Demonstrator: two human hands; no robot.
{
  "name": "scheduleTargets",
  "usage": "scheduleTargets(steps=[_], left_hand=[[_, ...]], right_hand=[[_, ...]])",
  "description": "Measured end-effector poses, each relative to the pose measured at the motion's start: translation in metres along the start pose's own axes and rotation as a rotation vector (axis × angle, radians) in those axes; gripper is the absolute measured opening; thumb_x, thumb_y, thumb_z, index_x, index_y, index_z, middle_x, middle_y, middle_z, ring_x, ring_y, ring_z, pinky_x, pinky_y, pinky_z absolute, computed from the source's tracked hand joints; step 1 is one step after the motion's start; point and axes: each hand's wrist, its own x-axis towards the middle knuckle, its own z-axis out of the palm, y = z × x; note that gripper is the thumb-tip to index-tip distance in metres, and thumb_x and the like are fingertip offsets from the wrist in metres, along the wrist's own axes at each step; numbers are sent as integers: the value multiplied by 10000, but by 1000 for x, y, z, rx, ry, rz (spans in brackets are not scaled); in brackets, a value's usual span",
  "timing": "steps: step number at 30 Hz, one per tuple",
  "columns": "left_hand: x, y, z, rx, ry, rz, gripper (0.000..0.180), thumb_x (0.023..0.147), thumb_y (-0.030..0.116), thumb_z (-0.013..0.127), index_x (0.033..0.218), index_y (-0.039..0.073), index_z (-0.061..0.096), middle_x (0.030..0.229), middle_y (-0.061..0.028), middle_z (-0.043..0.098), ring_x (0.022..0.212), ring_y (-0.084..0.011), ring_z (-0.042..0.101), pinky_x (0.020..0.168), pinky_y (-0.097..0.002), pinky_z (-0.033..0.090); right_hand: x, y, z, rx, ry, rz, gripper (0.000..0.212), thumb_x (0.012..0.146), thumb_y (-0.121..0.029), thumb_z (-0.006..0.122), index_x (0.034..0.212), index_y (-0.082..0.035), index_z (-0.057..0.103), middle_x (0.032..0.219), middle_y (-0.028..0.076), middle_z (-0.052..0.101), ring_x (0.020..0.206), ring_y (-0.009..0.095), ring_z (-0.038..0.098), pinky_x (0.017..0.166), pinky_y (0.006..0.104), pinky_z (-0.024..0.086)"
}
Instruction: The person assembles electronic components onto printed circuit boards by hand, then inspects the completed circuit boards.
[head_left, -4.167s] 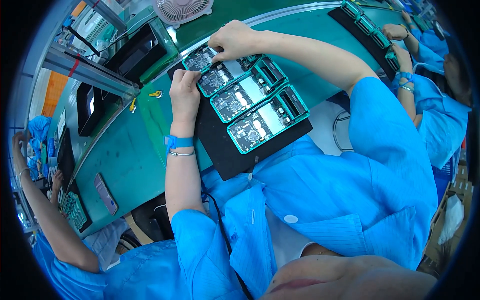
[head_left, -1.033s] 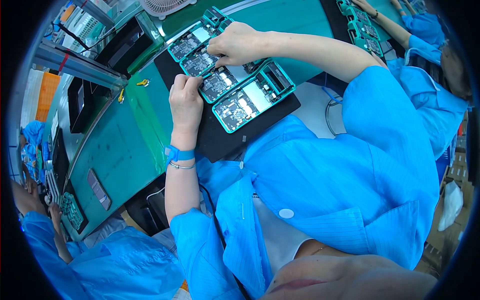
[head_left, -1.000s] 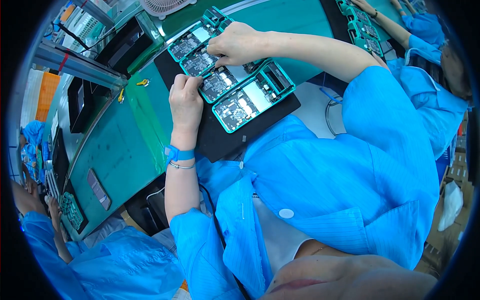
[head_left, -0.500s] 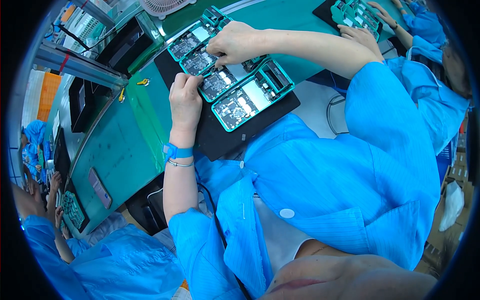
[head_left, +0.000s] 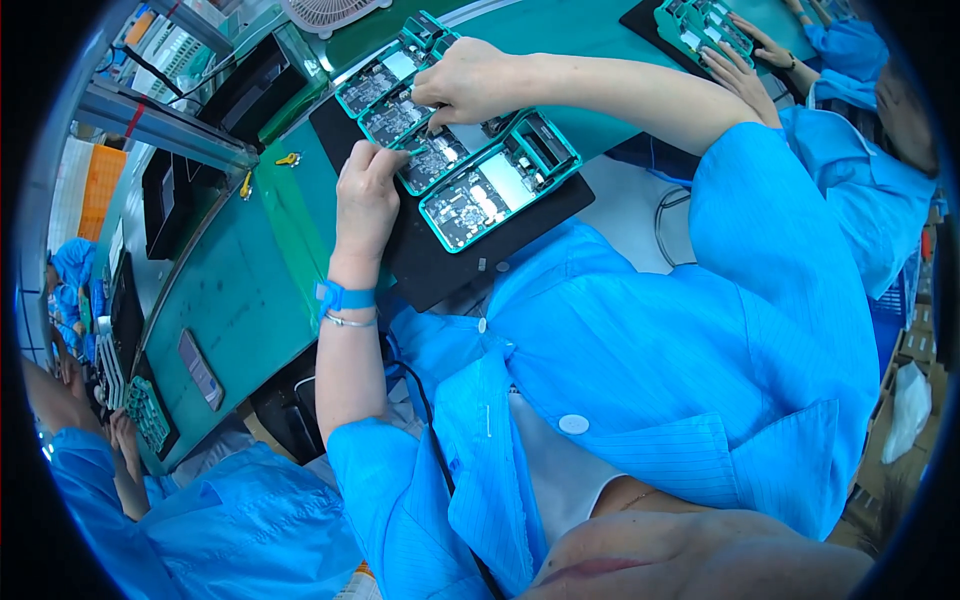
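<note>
Phone-sized teal frames with dark circuit boards and pale silver plates stand in a row on a black mat (head_left: 440, 280). The nearest framed board (head_left: 467, 207) lies uncovered by hands. At the left end of the second framed board (head_left: 432, 163), my left hand (head_left: 368, 195) is closed, thumb and forefinger pinched at its edge. Over the upper part of the same board, my right hand (head_left: 468, 85) reaches across with its fingers curled down and pinched. Whatever either hand's fingertips hold is too small or hidden. A blue wrist strap (head_left: 345, 296) circles my left wrist.
Two small yellow-handled pieces (head_left: 288, 160) and a phone (head_left: 200, 370) lie on the green bench (head_left: 225, 285). A black monitor-like box (head_left: 255, 85) and a white fan (head_left: 325, 12) stand behind. Co-workers sit on both sides with similar teal trays (head_left: 150, 415).
My left hand and forearm have shifted slightly left, and the nearest frames and the mat have moved a little up and left. My right hand has hardly moved.
</note>
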Motion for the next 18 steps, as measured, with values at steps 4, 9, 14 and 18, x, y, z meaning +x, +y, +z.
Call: scheduleTargets(steps=[4, 9, 14, 18], left_hand=[[-21, 37, -3, -102, 152, -117, 113, 854, -89, 684, 924, 0, 697, 872, -123, 614, 775, -270, 664, 668, -357, 544], [-41, 59, 3, -70, 157, -151, 137, 833, -92, 698, 923, 11, 698, 880, -119, 604, 761, -273, 656, 637, -371, 533], [-44, 58, 10, -67, 159, -136, 154, 821, -94, 697, 927, 18, 704, 881, -114, 606, 775, -278, 654, 649, -382, 531], [-51, 59, 9, -38, 120, -113, 181, 800, -97, 690, 930, 28, 710, 877, -106, 601, 787, -278, 642, 670, -390, 522]], right_hand=[[-33, -14, -26, 87, 119, -25, 322, 844, -364, 765, 818, -84, 608, 823, 50, 633, 748, 276, 676, 604, 397, 497], [-60, -35, -22, 133, 81, -27, 332, 839, -378, 766, 816, -77, 629, 813, 50, 644, 720, 272, 677, 601, 406, 500], [-60, -43, -20, 124, 49, 39, 316, 839, -373, 765, 832, -76, 657, 832, 59, 673, 754, 286, 694, 620, 409, 517], [-58, -48, -17, 115, -33, 69, 305, 846, -369, 761, 835, -78, 671, 854, 56, 690, 784, 279, 706, 644, 402, 532]])
